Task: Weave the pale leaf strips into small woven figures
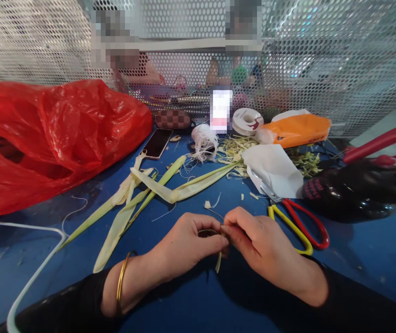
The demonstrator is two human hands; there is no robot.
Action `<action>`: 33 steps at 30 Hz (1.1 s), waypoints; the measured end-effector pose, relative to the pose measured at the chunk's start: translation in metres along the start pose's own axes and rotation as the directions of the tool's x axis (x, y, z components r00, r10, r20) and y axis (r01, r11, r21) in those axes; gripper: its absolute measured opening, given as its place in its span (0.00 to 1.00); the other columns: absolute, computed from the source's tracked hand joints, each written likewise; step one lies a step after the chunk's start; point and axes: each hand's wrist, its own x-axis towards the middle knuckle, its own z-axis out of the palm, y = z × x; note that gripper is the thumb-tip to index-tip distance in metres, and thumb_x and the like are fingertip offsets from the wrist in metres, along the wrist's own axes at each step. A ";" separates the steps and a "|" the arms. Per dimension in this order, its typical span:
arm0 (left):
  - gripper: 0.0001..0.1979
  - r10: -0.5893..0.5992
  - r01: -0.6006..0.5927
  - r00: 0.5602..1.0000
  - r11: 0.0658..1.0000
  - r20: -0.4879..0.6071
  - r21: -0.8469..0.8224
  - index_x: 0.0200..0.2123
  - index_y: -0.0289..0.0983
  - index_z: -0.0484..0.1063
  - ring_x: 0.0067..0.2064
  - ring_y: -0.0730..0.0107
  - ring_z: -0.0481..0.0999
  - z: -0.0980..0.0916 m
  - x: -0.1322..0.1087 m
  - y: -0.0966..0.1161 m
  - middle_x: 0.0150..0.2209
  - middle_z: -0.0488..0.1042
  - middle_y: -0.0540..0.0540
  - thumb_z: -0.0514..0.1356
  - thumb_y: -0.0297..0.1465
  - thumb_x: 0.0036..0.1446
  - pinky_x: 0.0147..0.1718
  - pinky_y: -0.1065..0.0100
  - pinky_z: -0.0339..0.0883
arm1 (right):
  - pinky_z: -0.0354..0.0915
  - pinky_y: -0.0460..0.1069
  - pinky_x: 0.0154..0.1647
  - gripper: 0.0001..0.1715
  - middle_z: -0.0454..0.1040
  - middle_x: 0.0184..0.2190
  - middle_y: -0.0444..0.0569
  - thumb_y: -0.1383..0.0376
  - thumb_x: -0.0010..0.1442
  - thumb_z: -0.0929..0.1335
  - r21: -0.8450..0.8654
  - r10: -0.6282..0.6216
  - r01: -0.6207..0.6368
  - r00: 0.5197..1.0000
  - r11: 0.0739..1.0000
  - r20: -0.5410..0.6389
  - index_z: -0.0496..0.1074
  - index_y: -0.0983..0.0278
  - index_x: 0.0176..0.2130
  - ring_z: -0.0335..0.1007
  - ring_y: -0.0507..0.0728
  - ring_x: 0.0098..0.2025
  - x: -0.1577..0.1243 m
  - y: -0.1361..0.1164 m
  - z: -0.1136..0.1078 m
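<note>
My left hand point(187, 243) and my right hand point(260, 236) meet over the blue table, fingertips pinched together on a narrow strip of corn husk point(218, 263). One end of the strip hangs below the fingers; the part between the fingertips is mostly hidden. Beyond my left hand lie several pale green corn husks point(201, 185), crossing one another. To the right of my right hand are scissors point(317, 226) with one red and one yellow handle, their blades partly under white paper point(276, 169). A bundle of white thread point(204, 141) sits farther back.
A large red plastic bag point(62, 143) fills the left side. A phone point(156, 143), husk shreds point(237, 148), a white spool point(248, 121) and an orange packet point(300, 129) lie behind. A shiny black object point(350, 189) stands right. A white cable point(45, 263) crosses the left. People sit beyond the perforated screen point(184, 60).
</note>
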 end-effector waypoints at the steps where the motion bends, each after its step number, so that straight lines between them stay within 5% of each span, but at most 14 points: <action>1: 0.06 0.028 -0.028 1.000 0.998 -0.007 0.049 0.29 0.34 0.76 0.30 0.73 0.71 0.000 -0.001 0.000 0.27 0.76 0.49 0.58 0.28 0.51 0.32 0.71 0.63 | 0.52 0.45 0.22 0.06 0.66 0.21 0.38 0.66 0.66 0.61 0.060 0.048 -0.048 0.999 0.997 -0.004 0.62 0.61 0.35 0.60 0.48 0.21 0.001 -0.001 0.000; 4: 0.06 0.177 -0.160 0.983 0.963 -0.058 0.217 0.28 0.35 0.74 0.29 0.75 0.68 0.001 -0.003 0.001 0.26 0.73 0.51 0.57 0.27 0.53 0.30 0.73 0.61 | 0.55 0.43 0.20 0.10 0.65 0.19 0.37 0.61 0.65 0.62 0.316 0.257 -0.250 0.966 0.915 0.021 0.63 0.61 0.32 0.59 0.48 0.19 0.005 -0.005 0.000; 8: 0.06 0.296 -0.264 0.951 0.930 -0.093 0.256 0.29 0.35 0.74 0.28 0.75 0.68 0.001 -0.004 0.003 0.26 0.74 0.51 0.57 0.27 0.54 0.29 0.73 0.62 | 0.51 0.41 0.12 0.15 0.62 0.14 0.35 0.55 0.62 0.64 0.654 0.465 -0.527 0.837 0.543 0.288 0.63 0.61 0.29 0.53 0.46 0.13 0.010 -0.006 0.003; 11: 0.06 0.270 -0.260 0.956 0.961 -0.113 0.097 0.30 0.34 0.73 0.30 0.73 0.72 0.000 -0.002 0.004 0.27 0.75 0.49 0.58 0.30 0.56 0.33 0.72 0.65 | 0.47 0.40 0.12 0.15 0.65 0.16 0.37 0.56 0.59 0.67 0.762 0.465 -0.547 0.806 0.348 0.366 0.65 0.63 0.27 0.52 0.44 0.13 0.013 -0.006 0.006; 14: 0.06 0.262 -0.264 0.944 0.964 -0.201 0.020 0.31 0.35 0.73 0.31 0.73 0.73 -0.001 0.000 0.002 0.27 0.75 0.50 0.58 0.31 0.57 0.35 0.72 0.66 | 0.45 0.39 0.13 0.16 0.67 0.19 0.38 0.56 0.55 0.71 0.795 0.476 -0.525 0.806 0.303 0.351 0.67 0.65 0.27 0.53 0.42 0.14 0.014 -0.007 0.007; 20: 0.06 0.240 -0.244 0.895 0.969 -0.376 0.037 0.29 0.35 0.75 0.31 0.73 0.72 0.001 0.005 -0.005 0.27 0.76 0.50 0.60 0.30 0.55 0.34 0.74 0.66 | 0.50 0.40 0.14 0.20 0.68 0.19 0.39 0.52 0.50 0.73 0.779 0.552 -0.514 0.790 0.359 0.267 0.68 0.66 0.25 0.59 0.44 0.16 0.010 -0.014 0.011; 27: 0.06 0.202 -0.209 0.895 0.978 -0.398 0.028 0.30 0.35 0.77 0.32 0.70 0.74 0.004 0.006 -0.005 0.29 0.78 0.48 0.60 0.30 0.53 0.33 0.72 0.68 | 0.55 0.42 0.15 0.18 0.72 0.20 0.43 0.53 0.53 0.70 0.729 0.565 -0.525 0.793 0.440 0.229 0.70 0.65 0.25 0.61 0.46 0.15 0.006 -0.018 0.021; 30: 0.06 0.184 -0.168 0.885 0.983 -0.429 0.076 0.29 0.35 0.76 0.29 0.73 0.72 0.004 0.006 -0.006 0.26 0.76 0.50 0.60 0.31 0.53 0.29 0.73 0.65 | 0.61 0.44 0.19 0.13 0.72 0.21 0.44 0.59 0.59 0.67 0.582 0.460 -0.432 0.881 0.689 0.110 0.71 0.64 0.27 0.66 0.50 0.19 0.001 -0.017 0.022; 33: 0.07 0.143 -0.120 0.891 0.990 -0.432 0.080 0.29 0.35 0.76 0.27 0.74 0.70 0.004 0.006 -0.006 0.24 0.74 0.51 0.61 0.33 0.52 0.27 0.73 0.64 | 0.66 0.47 0.29 0.11 0.75 0.28 0.49 0.67 0.64 0.63 0.101 0.062 -0.051 0.991 0.994 -0.115 0.74 0.64 0.35 0.72 0.53 0.27 -0.007 -0.013 0.020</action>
